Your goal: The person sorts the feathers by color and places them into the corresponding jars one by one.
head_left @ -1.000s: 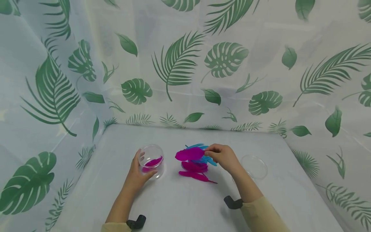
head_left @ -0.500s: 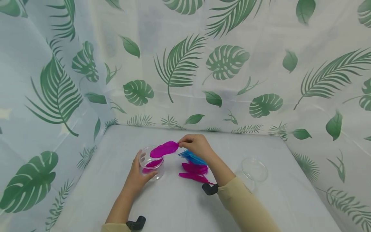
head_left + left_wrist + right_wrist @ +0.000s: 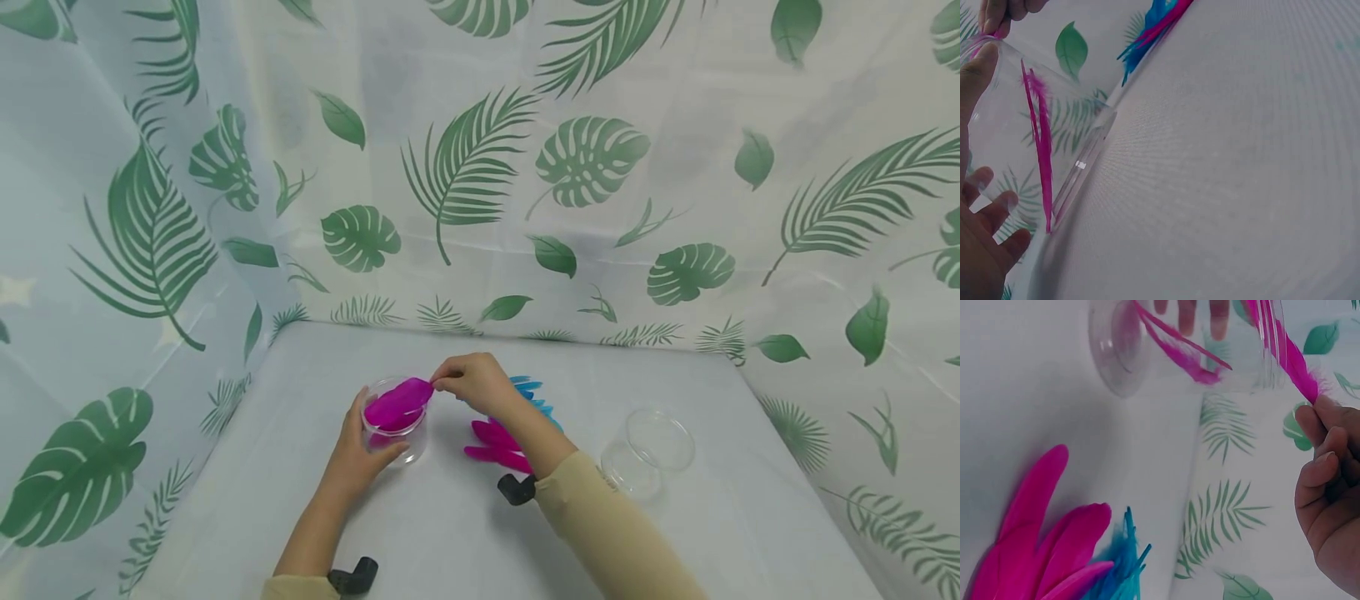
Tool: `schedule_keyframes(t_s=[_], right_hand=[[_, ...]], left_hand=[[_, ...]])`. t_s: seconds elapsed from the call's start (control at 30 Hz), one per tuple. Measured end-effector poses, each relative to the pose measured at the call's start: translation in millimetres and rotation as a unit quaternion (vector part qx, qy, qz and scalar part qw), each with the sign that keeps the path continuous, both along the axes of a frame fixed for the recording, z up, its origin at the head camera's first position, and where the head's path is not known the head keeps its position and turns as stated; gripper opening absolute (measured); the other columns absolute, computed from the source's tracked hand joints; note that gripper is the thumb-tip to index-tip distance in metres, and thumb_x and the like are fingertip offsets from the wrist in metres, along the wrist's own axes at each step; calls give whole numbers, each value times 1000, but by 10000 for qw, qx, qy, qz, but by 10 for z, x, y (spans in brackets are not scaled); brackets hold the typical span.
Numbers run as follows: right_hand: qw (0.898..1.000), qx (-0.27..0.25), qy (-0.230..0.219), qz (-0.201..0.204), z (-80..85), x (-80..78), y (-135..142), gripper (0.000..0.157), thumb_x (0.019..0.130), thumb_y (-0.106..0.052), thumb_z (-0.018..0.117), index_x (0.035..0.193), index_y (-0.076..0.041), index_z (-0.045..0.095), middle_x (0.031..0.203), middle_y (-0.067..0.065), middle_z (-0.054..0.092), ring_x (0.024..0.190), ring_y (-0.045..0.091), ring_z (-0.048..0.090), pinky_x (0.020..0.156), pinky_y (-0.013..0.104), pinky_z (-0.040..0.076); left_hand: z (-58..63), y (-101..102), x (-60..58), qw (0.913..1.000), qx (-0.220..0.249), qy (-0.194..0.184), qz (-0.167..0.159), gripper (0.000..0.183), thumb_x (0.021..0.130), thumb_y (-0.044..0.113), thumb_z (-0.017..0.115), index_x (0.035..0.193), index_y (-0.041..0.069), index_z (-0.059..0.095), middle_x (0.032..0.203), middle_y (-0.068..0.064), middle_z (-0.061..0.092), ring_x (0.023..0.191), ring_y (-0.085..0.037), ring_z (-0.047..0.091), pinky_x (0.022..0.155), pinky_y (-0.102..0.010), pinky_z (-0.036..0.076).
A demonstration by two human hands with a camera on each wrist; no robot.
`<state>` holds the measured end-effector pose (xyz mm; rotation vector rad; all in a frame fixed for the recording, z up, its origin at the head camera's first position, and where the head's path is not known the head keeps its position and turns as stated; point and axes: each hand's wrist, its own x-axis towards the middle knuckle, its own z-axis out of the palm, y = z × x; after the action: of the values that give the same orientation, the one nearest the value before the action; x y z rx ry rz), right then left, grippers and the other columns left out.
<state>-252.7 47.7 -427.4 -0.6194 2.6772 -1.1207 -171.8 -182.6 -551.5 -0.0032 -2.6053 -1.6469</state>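
My left hand (image 3: 362, 454) curls round a clear plastic jar (image 3: 408, 450), thumb on the near side and fingers on the far side. Inside the jar lie magenta feathers (image 3: 1044, 150), seen through its wall in the left wrist view. My right hand (image 3: 480, 385) pinches the quill end of another magenta feather (image 3: 397, 404) between thumb and fingertips. That feather lies across the jar's open mouth, its tip toward the left rim. Beneath my right forearm, more magenta feathers (image 3: 491, 446) and blue feathers (image 3: 527, 386) are spread on the table, partly hidden by the arm.
A clear round lid (image 3: 660, 439) lies on the white table (image 3: 735, 517) to the right, with another clear round piece (image 3: 632, 471) overlapping it. A leaf-patterned curtain (image 3: 480, 183) hangs behind the table and along its sides.
My right hand has carried the magenta feather leftward from above the pile to the jar's mouth and lowered it there. The left hand and jar have stayed nearly still.
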Motion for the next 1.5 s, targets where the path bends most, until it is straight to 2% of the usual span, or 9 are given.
schedule_keyframes(t_s=[0.3,0.67,0.8,0.93,1.1,1.37,1.5], right_hand=[[9999,110,122,22,-42,24,-100,7,93,-26,70,93,-27,77,89,-10,72,80,12,64,68,26,56],[9930,803,810,306,-53,129,-280,12,93,-25,69,102,-24,77,101,-8,74,94,11,67,76,23,58],[9889,1014,940,552,-87,145,-344,13,94,-25,69,104,-23,77,102,-8,75,96,10,68,79,21,58],[9859,1244,891,677,-163,148,-416,13,94,-27,69,104,-25,77,103,-10,75,99,8,68,82,20,57],[9878,1263,715,563,-194,166,-459,14,93,-26,69,104,-24,77,104,-9,75,101,10,68,85,23,57],[9926,1022,532,373,-185,188,-393,23,95,-31,66,116,-25,74,118,-7,72,116,17,65,92,31,57],[9939,809,725,208,-140,192,-242,23,96,-33,65,116,-29,73,119,-8,72,103,15,67,81,27,59]], left_hand=[[20,1,5,10000,-57,-3,-29,118,72,53,83,158,36,5,161,-9,24,148,-38,27,113,-65,30],[9,16,-1,9993,-179,328,-21,113,76,39,85,158,30,7,159,-4,31,148,-36,29,114,-64,30],[11,11,2,9989,-233,399,-29,114,76,40,85,159,28,8,158,-6,33,148,-36,30,114,-63,29],[3,2,-1,9986,-312,429,-58,115,75,48,83,159,29,6,158,-7,33,148,-36,29,115,-63,28],[-6,0,-8,9989,-318,338,-56,115,75,49,83,158,32,5,159,-5,32,148,-35,30,115,-62,29],[21,11,2,9991,-285,317,-44,114,77,40,84,158,31,5,159,-6,32,147,-36,30,115,-63,28],[18,14,1,9995,-183,259,-12,113,76,41,84,158,35,6,159,-4,32,147,-35,31,115,-63,28]])
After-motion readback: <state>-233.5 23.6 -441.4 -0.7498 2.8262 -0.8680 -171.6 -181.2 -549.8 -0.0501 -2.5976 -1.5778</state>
